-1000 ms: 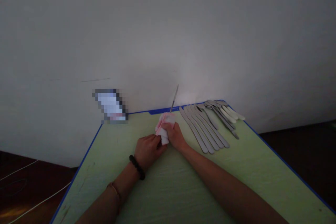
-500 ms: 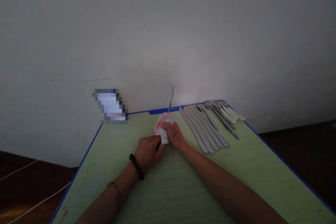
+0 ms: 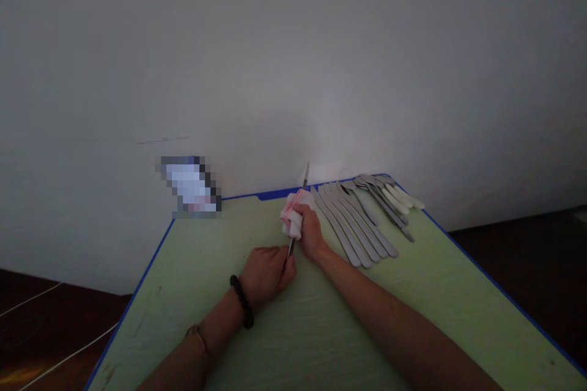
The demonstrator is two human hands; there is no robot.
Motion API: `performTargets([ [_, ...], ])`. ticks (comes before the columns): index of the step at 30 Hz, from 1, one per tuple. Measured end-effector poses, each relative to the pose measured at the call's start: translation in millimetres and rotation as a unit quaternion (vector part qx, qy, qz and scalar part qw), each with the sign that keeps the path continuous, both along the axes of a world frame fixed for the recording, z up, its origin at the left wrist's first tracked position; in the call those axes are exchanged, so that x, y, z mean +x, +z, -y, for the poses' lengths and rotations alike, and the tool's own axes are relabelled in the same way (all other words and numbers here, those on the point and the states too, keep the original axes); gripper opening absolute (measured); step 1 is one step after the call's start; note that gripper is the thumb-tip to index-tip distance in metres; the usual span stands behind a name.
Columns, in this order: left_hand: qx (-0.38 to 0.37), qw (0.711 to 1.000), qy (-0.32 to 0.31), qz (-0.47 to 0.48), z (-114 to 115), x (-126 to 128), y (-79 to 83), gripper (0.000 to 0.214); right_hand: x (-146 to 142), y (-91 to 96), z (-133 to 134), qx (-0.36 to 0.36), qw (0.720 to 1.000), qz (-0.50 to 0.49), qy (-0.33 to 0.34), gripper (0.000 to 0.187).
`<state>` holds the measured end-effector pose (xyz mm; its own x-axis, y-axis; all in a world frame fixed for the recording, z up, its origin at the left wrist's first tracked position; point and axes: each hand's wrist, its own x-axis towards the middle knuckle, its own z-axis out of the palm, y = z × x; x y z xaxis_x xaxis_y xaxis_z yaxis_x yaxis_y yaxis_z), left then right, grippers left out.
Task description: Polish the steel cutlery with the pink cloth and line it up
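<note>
My left hand point(image 3: 266, 272) is closed round the handle end of a metal table knife point(image 3: 292, 245), whose blade tip sticks up past the cloth toward the wall. My right hand point(image 3: 308, 232) is closed on a bunched pink and white cloth point(image 3: 293, 215) wrapped round the knife's blade. Both hands rest over the pale green table top point(image 3: 284, 330) near its far edge. A dark bead bracelet sits on my left wrist.
A row of several knives point(image 3: 355, 229) lies just right of my right hand, with spoons and white-handled cutlery point(image 3: 389, 195) beyond. A blurred-out object point(image 3: 189, 186) stands at the table's far left corner. The table has a blue rim; a grey wall rises behind; cables lie on the dark floor at left.
My right hand has slid the cloth up the blade toward the tip, so less blade shows above it. My left hand has drawn back toward me, baring a stretch of knife between the hands.
</note>
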<state>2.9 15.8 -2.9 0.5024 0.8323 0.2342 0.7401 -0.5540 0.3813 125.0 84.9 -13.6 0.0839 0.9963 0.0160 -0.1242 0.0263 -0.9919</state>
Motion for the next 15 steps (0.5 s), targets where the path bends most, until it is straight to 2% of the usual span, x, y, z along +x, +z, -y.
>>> performTargets([
  [3,-0.070,0.994,0.026,0.082,0,0,5.2,0.029,-4,4.5,5,-0.020,1.000,-0.006,0.015,0.029],
  [7,-0.142,0.970,0.091,0.176,-4,0,6.1,0.037,-10,9.5,12,0.016,0.994,0.014,0.104,0.026],
  [15,-0.128,0.981,0.117,0.086,2,4,-4.6,0.018,-8,8.5,12,0.031,0.992,0.026,0.123,0.023],
])
